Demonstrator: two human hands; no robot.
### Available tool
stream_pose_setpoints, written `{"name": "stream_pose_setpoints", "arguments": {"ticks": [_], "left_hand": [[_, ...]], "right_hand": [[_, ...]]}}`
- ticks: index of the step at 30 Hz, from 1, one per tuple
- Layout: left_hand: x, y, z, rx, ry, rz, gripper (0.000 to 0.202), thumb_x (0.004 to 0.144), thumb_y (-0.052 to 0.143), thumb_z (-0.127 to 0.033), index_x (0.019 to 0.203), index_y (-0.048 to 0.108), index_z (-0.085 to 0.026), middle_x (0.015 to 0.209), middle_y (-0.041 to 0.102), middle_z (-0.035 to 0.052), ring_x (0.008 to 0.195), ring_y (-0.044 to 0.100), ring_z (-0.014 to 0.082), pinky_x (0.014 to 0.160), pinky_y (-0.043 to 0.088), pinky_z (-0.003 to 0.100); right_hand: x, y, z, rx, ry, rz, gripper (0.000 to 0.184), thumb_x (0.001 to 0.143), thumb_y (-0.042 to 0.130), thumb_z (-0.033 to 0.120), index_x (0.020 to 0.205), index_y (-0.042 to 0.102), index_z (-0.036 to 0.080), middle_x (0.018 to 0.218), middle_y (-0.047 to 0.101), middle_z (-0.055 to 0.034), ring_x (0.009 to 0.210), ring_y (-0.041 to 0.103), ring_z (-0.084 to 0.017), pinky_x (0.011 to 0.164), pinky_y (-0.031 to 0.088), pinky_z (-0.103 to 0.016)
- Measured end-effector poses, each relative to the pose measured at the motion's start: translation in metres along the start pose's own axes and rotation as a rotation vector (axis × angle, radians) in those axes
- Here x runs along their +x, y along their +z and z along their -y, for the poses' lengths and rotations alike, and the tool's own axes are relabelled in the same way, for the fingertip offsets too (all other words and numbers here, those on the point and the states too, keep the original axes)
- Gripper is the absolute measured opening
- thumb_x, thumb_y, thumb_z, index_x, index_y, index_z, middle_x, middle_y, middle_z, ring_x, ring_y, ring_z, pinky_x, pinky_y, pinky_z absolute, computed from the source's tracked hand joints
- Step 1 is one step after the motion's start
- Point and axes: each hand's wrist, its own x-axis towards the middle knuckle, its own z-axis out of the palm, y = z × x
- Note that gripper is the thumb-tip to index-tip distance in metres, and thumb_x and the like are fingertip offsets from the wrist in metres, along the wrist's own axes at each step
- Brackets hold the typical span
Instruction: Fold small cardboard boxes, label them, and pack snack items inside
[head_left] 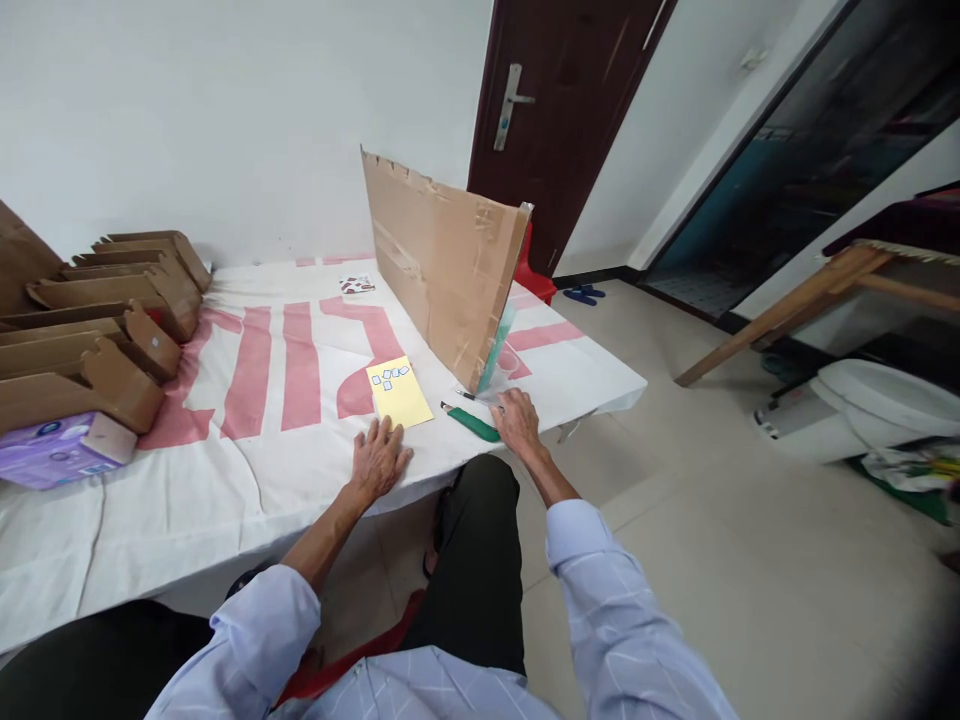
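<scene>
My left hand (381, 460) lies flat on the white cloth with fingers spread, its fingertips at the lower edge of a yellow card (405, 398). Several small white pieces with dark outlines (388, 379) sit on the card's upper part. My right hand (516, 420) rests near the table's front edge, fingers bent down around the rear end of a thin pen (474, 398). Just left of that hand lies a green utility knife (471, 422), its dark tip pointing left. Behind the pen stands a large cardboard panel (442, 270), upright on the table.
Folded cardboard boxes (142, 290) stand in a row at the left, behind a purple package (64, 450). A small patterned card (356, 284) lies farther back on the tablecloth (300, 470). To the right are a white bucket (885, 400) and a wooden-legged table (795, 300).
</scene>
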Motion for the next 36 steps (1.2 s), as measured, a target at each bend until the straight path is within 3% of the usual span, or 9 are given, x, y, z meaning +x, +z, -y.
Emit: {"name": "stream_pose_setpoints", "arguments": {"ticks": [3,6,11,16,24,27,30,33,36], "left_hand": [[-0.001,0.002,-0.001,0.007,-0.014,-0.01,0.052,0.108,0.051,-0.047,0.155,0.06,-0.026,0.174,0.045,0.0191,0.163,0.035,0.0445,0.125,0.034,0.067],[-0.003,0.005,0.0,-0.012,-0.017,-0.035,0.051,0.107,0.053,-0.047,0.153,0.061,-0.027,0.173,0.047,0.0185,0.163,0.036,0.0443,0.126,0.033,0.067],[-0.003,0.007,0.001,-0.017,-0.013,-0.053,0.051,0.106,0.053,-0.047,0.152,0.062,-0.027,0.173,0.048,0.0186,0.163,0.037,0.0449,0.127,0.032,0.067],[-0.002,0.007,0.001,-0.045,-0.014,-0.047,0.052,0.105,0.055,-0.047,0.153,0.063,-0.029,0.172,0.048,0.0177,0.163,0.037,0.0465,0.126,0.032,0.069],[-0.002,0.0,-0.004,0.018,0.001,0.017,0.051,0.107,0.051,-0.046,0.155,0.062,-0.03,0.174,0.047,0.0155,0.164,0.035,0.044,0.125,0.032,0.069],[-0.002,-0.001,-0.004,0.018,0.01,0.021,0.05,0.108,0.05,-0.046,0.154,0.062,-0.031,0.174,0.047,0.0147,0.164,0.034,0.0434,0.124,0.033,0.069],[-0.001,0.0,-0.004,0.017,0.018,0.018,0.05,0.108,0.05,-0.045,0.154,0.062,-0.031,0.175,0.046,0.0149,0.164,0.034,0.0438,0.123,0.033,0.069],[0.0,0.001,-0.004,0.015,0.028,0.01,0.048,0.108,0.051,-0.045,0.153,0.063,-0.031,0.174,0.047,0.0145,0.163,0.034,0.044,0.123,0.033,0.069],[0.0,0.002,-0.006,0.039,0.033,-0.001,0.049,0.109,0.049,-0.044,0.154,0.063,-0.03,0.173,0.048,0.0146,0.162,0.036,0.0441,0.122,0.036,0.069]], "right_hand": [[0.02,0.0,-0.012,-0.011,0.026,0.038,0.033,0.106,0.059,0.029,0.129,0.076,0.013,0.133,0.067,-0.0212,0.123,0.055,-0.034,0.101,0.044,-0.04],[0.025,0.003,-0.02,0.008,-0.014,0.057,0.025,0.106,0.058,0.025,0.113,0.08,0.016,0.123,0.071,-0.0182,0.117,0.058,-0.032,0.098,0.044,-0.038],[-0.007,-0.002,-0.052,0.048,-0.066,0.002,0.031,0.11,0.047,0.024,0.115,0.077,0.02,0.12,0.073,-0.0122,0.118,0.059,-0.026,0.105,0.043,-0.032],[-0.025,-0.006,-0.082,0.016,0.117,-0.078,0.036,0.11,0.041,0.022,0.117,0.076,0.014,0.118,0.072,-0.0181,0.115,0.06,-0.03,0.103,0.044,-0.037],[0.026,0.006,-0.059,0.01,0.194,-0.056,0.029,0.109,0.056,0.031,0.111,0.081,0.016,0.12,0.073,-0.0164,0.114,0.06,-0.029,0.096,0.045,-0.035],[0.018,0.004,-0.05,0.018,0.161,-0.077,0.035,0.111,0.053,0.032,0.125,0.078,0.013,0.129,0.069,-0.0193,0.122,0.058,-0.031,0.103,0.044,-0.037],[-0.003,0.007,-0.037,0.047,0.061,-0.058,0.035,0.11,0.058,0.037,0.132,0.076,0.017,0.13,0.07,-0.0152,0.124,0.059,-0.028,0.106,0.045,-0.034],[-0.019,0.015,-0.023,0.096,-0.087,0.021,0.028,0.103,0.071,0.041,0.123,0.078,0.022,0.117,0.074,-0.0085,0.114,0.064,-0.024,0.098,0.047,-0.031],[-0.022,0.019,-0.017,0.121,-0.161,0.044,0.021,0.106,0.065,0.038,0.11,0.078,0.022,0.111,0.074,-0.0083,0.109,0.064,-0.024,0.094,0.047,-0.032]]}}
